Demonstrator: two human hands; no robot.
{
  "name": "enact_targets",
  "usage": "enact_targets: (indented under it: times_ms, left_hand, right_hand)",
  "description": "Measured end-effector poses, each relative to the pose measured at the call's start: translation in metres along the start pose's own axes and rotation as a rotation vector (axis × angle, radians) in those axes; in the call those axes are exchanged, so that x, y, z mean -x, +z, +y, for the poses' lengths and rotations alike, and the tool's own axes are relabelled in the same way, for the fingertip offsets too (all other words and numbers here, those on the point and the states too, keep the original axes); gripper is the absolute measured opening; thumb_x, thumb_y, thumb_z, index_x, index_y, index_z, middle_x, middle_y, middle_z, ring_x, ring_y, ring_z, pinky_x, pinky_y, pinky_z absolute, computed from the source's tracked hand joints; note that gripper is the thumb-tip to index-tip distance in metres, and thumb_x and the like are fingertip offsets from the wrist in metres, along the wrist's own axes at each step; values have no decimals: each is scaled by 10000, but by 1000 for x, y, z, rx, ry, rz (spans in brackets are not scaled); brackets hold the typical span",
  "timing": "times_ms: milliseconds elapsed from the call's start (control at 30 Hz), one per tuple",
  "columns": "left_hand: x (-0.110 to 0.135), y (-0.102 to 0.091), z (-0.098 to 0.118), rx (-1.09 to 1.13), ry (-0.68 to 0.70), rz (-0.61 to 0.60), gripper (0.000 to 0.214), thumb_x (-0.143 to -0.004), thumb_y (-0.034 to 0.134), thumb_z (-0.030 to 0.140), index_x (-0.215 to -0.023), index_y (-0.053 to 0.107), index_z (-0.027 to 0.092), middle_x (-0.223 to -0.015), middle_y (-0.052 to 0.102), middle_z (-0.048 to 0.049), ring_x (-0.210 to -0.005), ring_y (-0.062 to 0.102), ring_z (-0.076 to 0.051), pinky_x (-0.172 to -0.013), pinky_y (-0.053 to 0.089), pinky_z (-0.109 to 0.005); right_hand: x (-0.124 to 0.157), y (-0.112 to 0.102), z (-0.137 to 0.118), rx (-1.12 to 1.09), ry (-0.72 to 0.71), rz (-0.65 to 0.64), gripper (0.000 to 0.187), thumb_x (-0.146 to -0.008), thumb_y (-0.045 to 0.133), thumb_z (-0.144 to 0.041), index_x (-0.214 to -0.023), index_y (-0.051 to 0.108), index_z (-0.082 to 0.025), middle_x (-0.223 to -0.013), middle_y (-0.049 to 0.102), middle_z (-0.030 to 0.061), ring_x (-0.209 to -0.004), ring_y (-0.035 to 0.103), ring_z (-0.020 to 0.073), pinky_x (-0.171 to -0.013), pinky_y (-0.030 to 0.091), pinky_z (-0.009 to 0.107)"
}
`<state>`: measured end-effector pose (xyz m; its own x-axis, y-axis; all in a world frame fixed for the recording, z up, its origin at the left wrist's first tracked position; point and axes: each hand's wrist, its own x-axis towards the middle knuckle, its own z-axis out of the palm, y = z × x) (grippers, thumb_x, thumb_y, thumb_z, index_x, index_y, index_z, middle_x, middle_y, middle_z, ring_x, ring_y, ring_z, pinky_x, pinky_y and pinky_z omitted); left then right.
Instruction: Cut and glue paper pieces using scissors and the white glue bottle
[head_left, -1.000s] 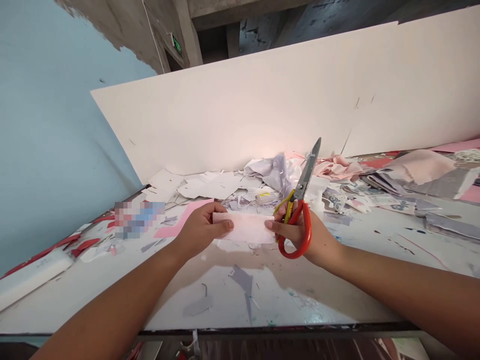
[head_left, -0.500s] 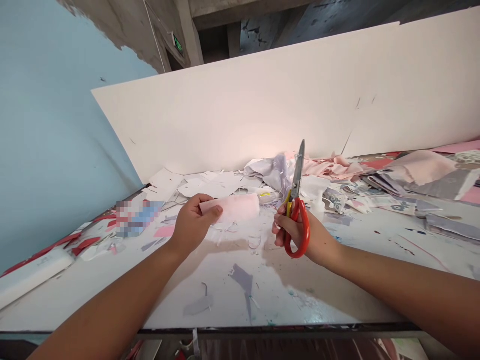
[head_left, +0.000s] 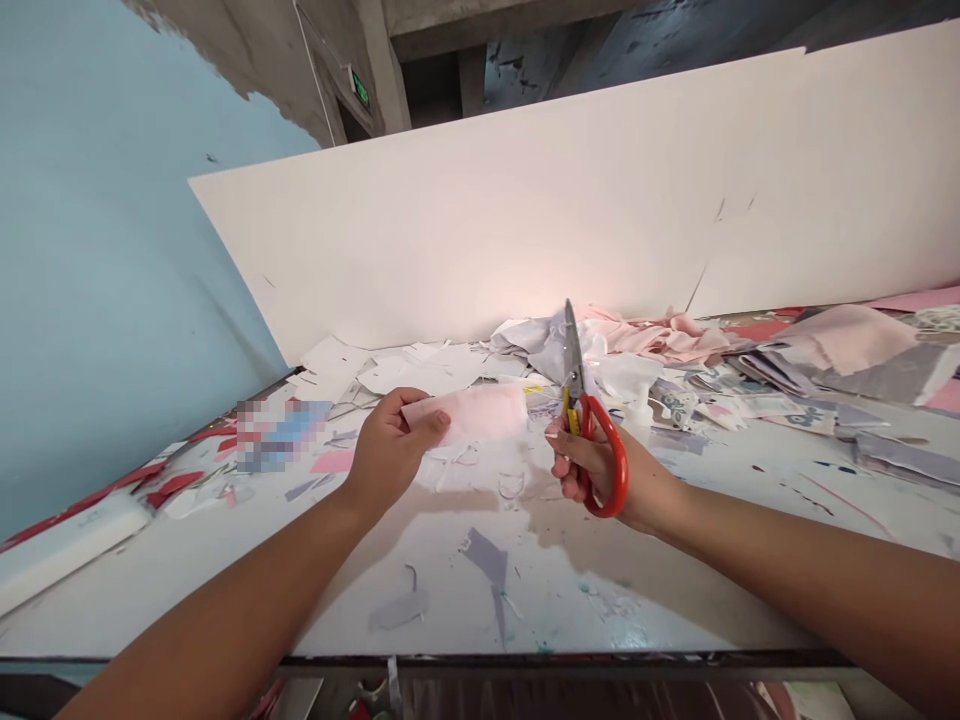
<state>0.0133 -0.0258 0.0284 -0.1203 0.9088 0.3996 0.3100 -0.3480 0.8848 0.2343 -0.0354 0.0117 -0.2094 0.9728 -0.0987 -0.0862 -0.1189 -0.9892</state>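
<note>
My left hand [head_left: 391, 447] pinches the left end of a pale pink rectangular piece of paper [head_left: 476, 412] and holds it just above the white table [head_left: 570, 590]. My right hand [head_left: 600, 470] is closed round the red handles of a pair of scissors [head_left: 587, 420], whose closed blades point up and away. The scissors sit just right of the paper's free end, a small gap apart from it.
Paper and fabric scraps [head_left: 675, 370] are heaped along the back of the table in front of a tall white board [head_left: 525, 220]. Grey offcuts [head_left: 487, 560] lie near the front edge. Red strips [head_left: 165, 485] and a white roll [head_left: 60, 550] lie at the left. A blue wall stands left.
My right hand let go of the paper's right end and drew apart from it. The scissors swung from leaning right to upright. My left hand raised the paper slightly and shifted it left.
</note>
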Motion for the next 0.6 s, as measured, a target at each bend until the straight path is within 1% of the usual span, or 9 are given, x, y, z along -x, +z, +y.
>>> enact_targets:
  times_ms: [67, 133, 200, 267, 333, 400, 533, 600]
  left_hand:
    - [0, 0, 1, -7, -10, -18, 265, -629, 648, 389, -767, 518, 203, -643, 536, 31, -573, 480, -92, -520, 392, -207]
    - [1, 1, 2, -21, -11, -41, 262, -635, 640, 397, -766, 521, 204, -632, 534, 32, -559, 474, -93, -504, 385, -204]
    - [2, 2, 3, -43, 1, -45, 260, -637, 634, 401, -768, 525, 204, -644, 544, 28, -560, 475, -97, -498, 383, -206]
    - [3, 2, 4, -90, 20, -25, 260, -636, 632, 402, -775, 532, 206, -660, 553, 23, -569, 481, -103, -499, 384, -208]
    - [5, 3, 4, -160, 37, -7, 253, -637, 631, 400, -776, 540, 209, -661, 553, 23, -571, 483, -106, -500, 382, -209]
    - [6, 3, 3, -205, 40, -25, 254, -635, 634, 400, -779, 545, 211, -652, 550, 25, -569, 486, -107, -503, 381, -210]
    - [7, 5, 0, -83, 15, -140, 325, -647, 632, 406, -890, 523, 221, -638, 552, 30, -588, 515, -113, -532, 406, -219]
    - [7, 6, -1, -28, 18, -162, 357, -665, 618, 407, -949, 508, 220, -623, 553, 32, -582, 516, -107, -538, 409, -218]
  right_hand:
    - [-1, 0, 1, -71, -37, -20, 230, -713, 614, -317, -790, 430, -202, -544, 550, -53, -454, 559, 97, -409, 409, 198]
    - [0, 1, 1, -119, -108, -49, 270, -680, 657, -252, -807, 424, -202, -605, 564, -46, -592, 616, 132, -513, 465, 231]
    - [0, 1, 1, -129, -154, -62, 334, -636, 694, -195, -832, 424, -202, -675, 588, -29, -722, 634, 168, -603, 486, 258]
    - [-1, 0, 2, -115, -170, -57, 379, -596, 716, -149, -845, 434, -199, -745, 606, -12, -792, 628, 182, -669, 487, 278]
    - [-2, -2, 3, -114, -185, -59, 381, -578, 724, -136, -834, 449, -198, -761, 593, -20, -768, 615, 157, -694, 483, 284]
    - [-4, -2, 5, -139, -197, -58, 356, -580, 725, -154, -809, 456, -197, -713, 552, -44, -694, 587, 120, -696, 487, 291]
    - [-5, 0, 6, -176, -166, 1, 368, -546, 741, -154, -754, 441, -196, -634, 488, -68, -577, 528, 90, -605, 501, 288]
    - [-5, 0, 5, -183, -154, 36, 362, -552, 737, -170, -743, 431, -199, -616, 480, -68, -559, 518, 92, -556, 491, 271]
